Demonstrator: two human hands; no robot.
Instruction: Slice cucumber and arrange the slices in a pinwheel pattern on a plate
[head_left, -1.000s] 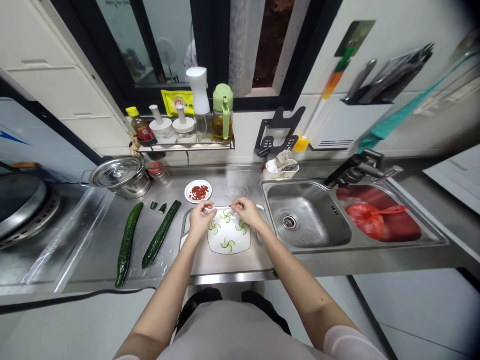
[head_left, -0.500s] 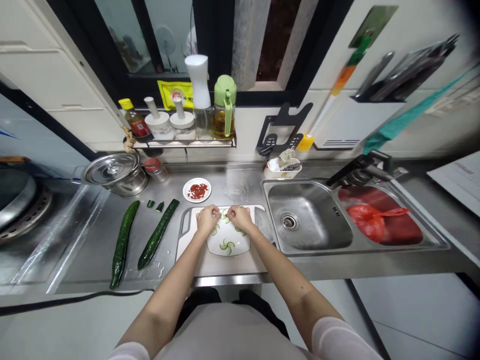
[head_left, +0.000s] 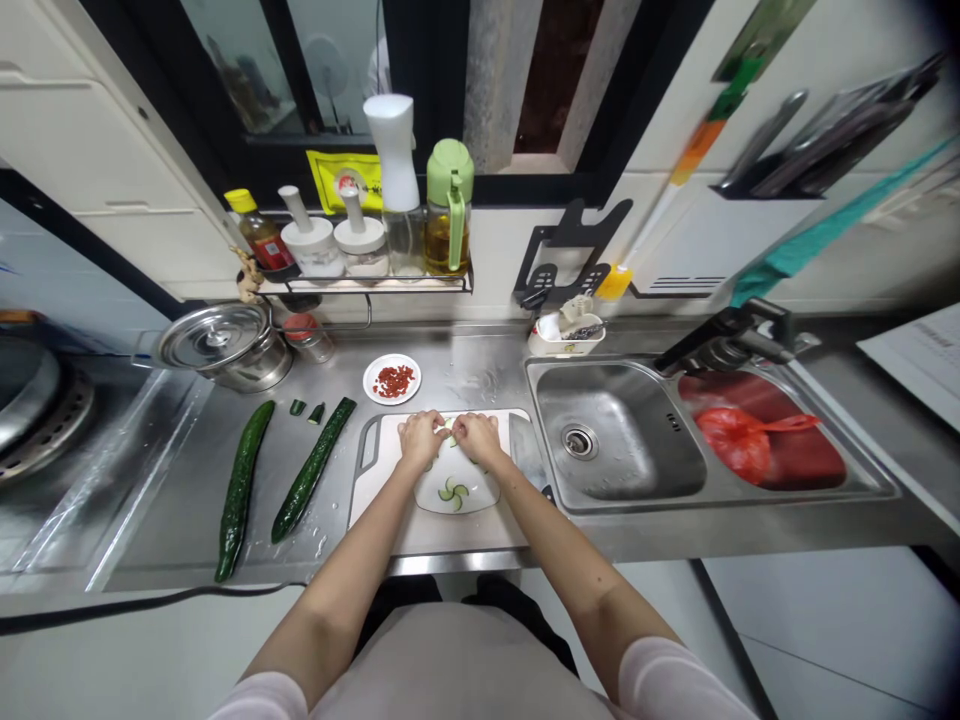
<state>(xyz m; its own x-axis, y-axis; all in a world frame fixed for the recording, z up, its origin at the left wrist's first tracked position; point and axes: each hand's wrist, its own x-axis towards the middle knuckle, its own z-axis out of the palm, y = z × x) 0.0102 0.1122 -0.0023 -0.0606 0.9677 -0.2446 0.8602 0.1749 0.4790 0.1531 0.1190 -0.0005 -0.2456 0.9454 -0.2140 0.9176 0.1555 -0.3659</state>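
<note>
My left hand and my right hand meet over the far side of a white square plate on a white cutting board. Both have their fingers curled and pinched around a small pale green cucumber piece between them. A pinwheel of cucumber slices shows on the plate's near side; the other pinwheels are hidden under my hands. Two whole cucumbers lie on the steel counter to the left, with two cut ends beside them.
A small white dish of red bits sits behind the board. A lidded pot and a stove stand at the left, a rack of bottles against the wall. The double sink is at the right, with a red bag in its far basin.
My hands have drawn together from the plate's far corners to its far middle, covering the upper cucumber pinwheels. The camera has tilted a little.
</note>
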